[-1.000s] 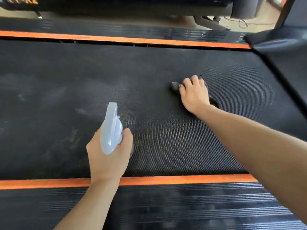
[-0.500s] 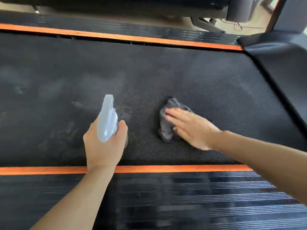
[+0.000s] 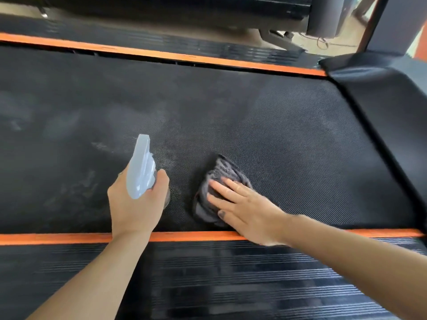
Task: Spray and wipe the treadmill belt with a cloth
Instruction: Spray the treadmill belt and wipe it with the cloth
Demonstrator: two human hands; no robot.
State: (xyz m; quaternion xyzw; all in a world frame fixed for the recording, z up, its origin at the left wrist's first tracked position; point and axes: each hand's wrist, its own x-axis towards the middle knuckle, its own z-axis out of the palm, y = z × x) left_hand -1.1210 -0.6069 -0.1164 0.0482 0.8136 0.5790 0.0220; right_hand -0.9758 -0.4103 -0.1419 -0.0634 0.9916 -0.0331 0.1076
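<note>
One spray bottle gripped by left hand; right hand fingers flat, pressing one cloth onto belt.

One treadmill belt fills the view, black and textured. Two orange strips run along it, one at the far edge and one at the near edge. One grey cloth and one pale spray bottle are present. Two hands appear: one left hand and one right hand.
</note>
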